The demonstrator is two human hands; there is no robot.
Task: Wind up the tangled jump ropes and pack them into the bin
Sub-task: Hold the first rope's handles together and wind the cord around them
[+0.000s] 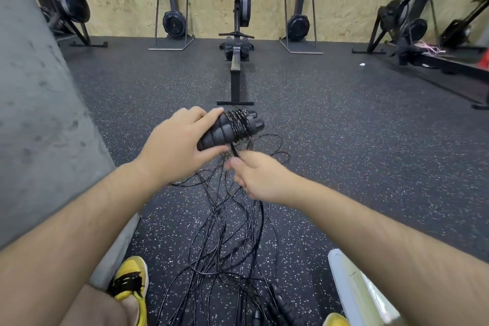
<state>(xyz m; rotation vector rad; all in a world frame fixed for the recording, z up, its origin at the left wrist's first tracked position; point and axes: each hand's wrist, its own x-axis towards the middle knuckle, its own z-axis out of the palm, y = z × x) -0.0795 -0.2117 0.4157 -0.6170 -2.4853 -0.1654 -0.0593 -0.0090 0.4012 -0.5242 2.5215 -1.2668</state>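
Two black handles (225, 131), wound with rope, are gripped by the left hand (169, 148) above the floor (344, 140). A strand (234, 150) under them is pinched by the right hand (259, 180), whose fingertips are blurred. Tangled jump ropes (225, 230) are spread on the floor below, partly cut off at the lower edge.

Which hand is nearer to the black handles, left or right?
Left. The left hand grips the handles at their left end; the right hand is just below them, not touching, pinching the rope that hangs down.
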